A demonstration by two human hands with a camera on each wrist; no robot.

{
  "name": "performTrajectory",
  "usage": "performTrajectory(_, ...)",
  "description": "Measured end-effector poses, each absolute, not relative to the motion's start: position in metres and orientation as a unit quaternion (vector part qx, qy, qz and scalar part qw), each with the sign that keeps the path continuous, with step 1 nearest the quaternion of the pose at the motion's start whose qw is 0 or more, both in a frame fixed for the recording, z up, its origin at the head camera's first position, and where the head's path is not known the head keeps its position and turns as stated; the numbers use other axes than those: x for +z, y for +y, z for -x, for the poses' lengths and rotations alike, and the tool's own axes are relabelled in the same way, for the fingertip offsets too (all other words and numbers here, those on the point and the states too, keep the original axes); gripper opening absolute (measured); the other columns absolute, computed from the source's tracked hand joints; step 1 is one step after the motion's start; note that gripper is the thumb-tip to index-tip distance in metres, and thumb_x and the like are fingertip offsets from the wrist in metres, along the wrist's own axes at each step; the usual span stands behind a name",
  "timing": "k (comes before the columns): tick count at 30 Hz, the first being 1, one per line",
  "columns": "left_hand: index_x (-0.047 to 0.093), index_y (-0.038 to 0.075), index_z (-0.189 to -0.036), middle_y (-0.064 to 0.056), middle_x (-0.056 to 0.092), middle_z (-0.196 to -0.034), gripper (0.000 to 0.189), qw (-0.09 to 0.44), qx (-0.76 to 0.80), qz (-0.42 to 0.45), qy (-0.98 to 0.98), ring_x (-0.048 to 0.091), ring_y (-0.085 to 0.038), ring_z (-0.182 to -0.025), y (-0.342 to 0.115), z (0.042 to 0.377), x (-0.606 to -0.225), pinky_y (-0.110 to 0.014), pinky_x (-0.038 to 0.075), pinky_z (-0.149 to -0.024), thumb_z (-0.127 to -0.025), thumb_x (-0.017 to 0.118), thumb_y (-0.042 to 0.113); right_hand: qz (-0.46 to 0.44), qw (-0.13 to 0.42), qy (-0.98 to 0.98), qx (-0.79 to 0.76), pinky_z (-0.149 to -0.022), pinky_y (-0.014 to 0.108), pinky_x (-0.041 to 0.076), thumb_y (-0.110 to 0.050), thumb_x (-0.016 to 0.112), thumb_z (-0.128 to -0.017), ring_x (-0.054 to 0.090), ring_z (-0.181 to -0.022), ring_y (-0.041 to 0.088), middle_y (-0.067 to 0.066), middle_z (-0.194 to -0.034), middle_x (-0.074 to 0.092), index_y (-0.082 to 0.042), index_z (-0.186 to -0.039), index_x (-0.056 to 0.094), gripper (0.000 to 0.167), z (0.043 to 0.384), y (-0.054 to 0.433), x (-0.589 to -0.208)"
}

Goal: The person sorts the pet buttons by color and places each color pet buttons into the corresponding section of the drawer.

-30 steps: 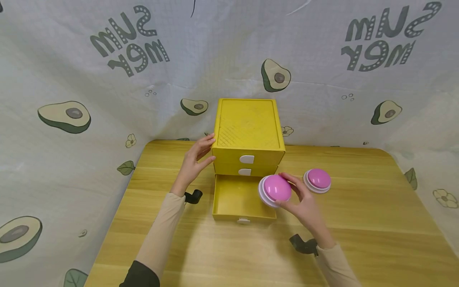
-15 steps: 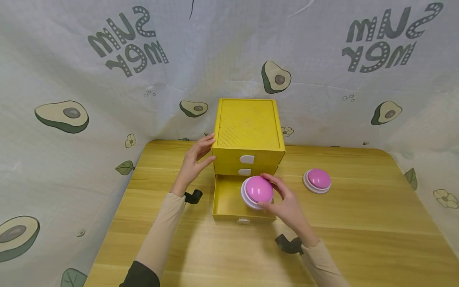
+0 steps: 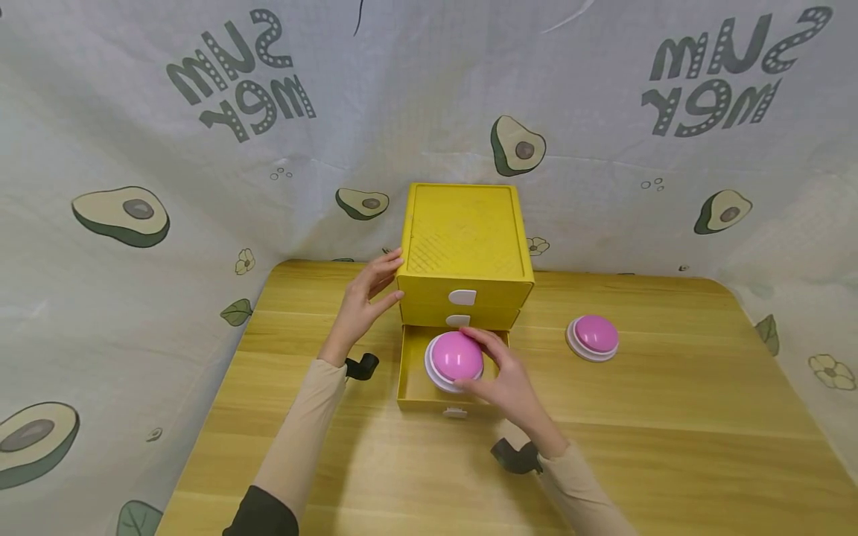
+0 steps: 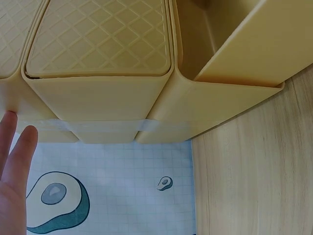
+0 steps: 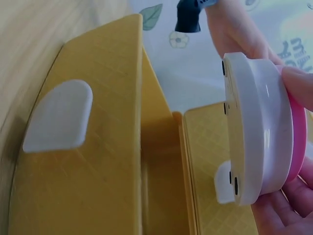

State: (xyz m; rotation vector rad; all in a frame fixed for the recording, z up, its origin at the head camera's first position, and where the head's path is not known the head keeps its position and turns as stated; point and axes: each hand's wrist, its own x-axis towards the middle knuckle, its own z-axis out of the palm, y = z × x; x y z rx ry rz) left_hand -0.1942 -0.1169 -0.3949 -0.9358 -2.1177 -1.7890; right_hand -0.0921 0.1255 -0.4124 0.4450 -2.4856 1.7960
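A yellow drawer cabinet (image 3: 465,231) stands at the back of the table, its bottom drawer (image 3: 411,372) pulled out. My right hand (image 3: 515,391) holds a pink-domed push button (image 3: 457,356) by its rim, between thumb and fingers. In the right wrist view the button's white base (image 5: 244,127) shows small dark feet, and it hangs apart from the drawer front (image 5: 107,161). My left hand (image 3: 357,313) rests with extended fingers against the cabinet's left side. Two of its fingertips appear at the edge of the left wrist view.
A second pink push button (image 3: 595,336) sits on the wooden table (image 3: 670,387), right of the cabinet. Two upper drawers with white handles (image 3: 461,298) are closed above the pulled-out one. An avocado-print cloth (image 3: 429,89) hangs behind the table.
My right hand has carried the push button leftward, from the drawer's right edge to above its middle. My left hand, the cabinet and the second button have stayed in place.
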Motion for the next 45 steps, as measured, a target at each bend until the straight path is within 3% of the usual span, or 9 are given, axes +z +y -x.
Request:
performTrajectory(5, 0.05, -0.01, -0.128, -0.024, 0.04, -0.143, 0.044, 0.108, -0.605, 0.316, -0.722, 0.044, -0.037, -0.127, -0.117, 0.194, -0.394, -0.048, 0.041, -0.103, -0.086, 0.062, -0.013, -0.14, 0.013, -0.806, 0.574, -0.106, 0.049, 0.036, -0.006, 0.085, -0.07, 0.049, -0.122, 0.032, 0.013, -0.132, 0.053, -0.003, -0.132, 0.055, 0.069, 0.101, 0.122, -0.433)
performTrajectory(14, 0.049, -0.011, -0.128, -0.025, 0.04, -0.142, 0.045, 0.109, -0.606, 0.317, -0.721, 0.043, -0.038, -0.128, -0.116, 0.194, -0.395, -0.048, 0.041, -0.103, -0.085, 0.062, -0.015, -0.149, 0.016, -0.804, 0.575, -0.106, 0.047, 0.037, 0.0, 0.086, -0.067, 0.049, -0.123, 0.034, 0.016, -0.132, 0.053, 0.001, -0.131, 0.054, 0.071, 0.107, 0.11, -0.443)
performTrajectory(21, 0.049, -0.01, -0.129, -0.023, 0.04, -0.143, 0.045, 0.105, -0.608, 0.313, -0.722, 0.044, -0.036, -0.127, -0.116, 0.194, -0.395, -0.047, 0.041, -0.103, -0.086, 0.061, -0.013, -0.122, -0.008, -0.831, 0.543, -0.104, 0.047, 0.04, -0.006, 0.086, -0.069, 0.051, -0.122, 0.032, 0.011, -0.132, 0.054, -0.005, -0.132, 0.055, 0.071, 0.108, 0.104, -0.45)
performTrajectory(27, 0.051, -0.003, -0.131, -0.012, 0.041, -0.146, 0.046, 0.108, -0.612, 0.316, -0.716, 0.047, -0.029, -0.127, -0.118, 0.205, -0.413, -0.041, 0.041, -0.104, -0.087, 0.062, -0.011, -0.114, -0.011, -0.849, 0.516, -0.101, 0.052, 0.041, -0.007, 0.086, -0.068, 0.052, -0.118, 0.032, 0.011, -0.132, 0.054, -0.006, -0.131, 0.056, 0.07, 0.108, 0.1, -0.455)
performTrajectory(33, 0.049, -0.01, -0.129, -0.023, 0.04, -0.143, 0.045, 0.108, -0.608, 0.316, -0.72, 0.046, -0.039, -0.125, -0.116, 0.194, -0.397, -0.051, 0.04, -0.102, -0.086, 0.061, -0.015, -0.119, -0.013, -0.852, 0.51, -0.099, 0.053, 0.043, -0.004, 0.084, -0.067, 0.052, -0.117, 0.033, 0.012, -0.132, 0.054, -0.004, -0.131, 0.055, 0.071, 0.108, 0.096, -0.46)
performTrajectory(45, 0.049, -0.01, -0.128, -0.025, 0.039, -0.143, 0.045, 0.109, -0.613, 0.321, -0.714, 0.046, -0.039, -0.125, -0.115, 0.193, -0.396, -0.052, 0.04, -0.102, -0.085, 0.061, -0.015, -0.129, -0.025, -0.857, 0.499, -0.095, 0.053, 0.046, -0.006, 0.085, -0.067, 0.053, -0.114, 0.033, 0.012, -0.131, 0.054, -0.002, -0.133, 0.053, 0.073, 0.109, 0.093, -0.469)
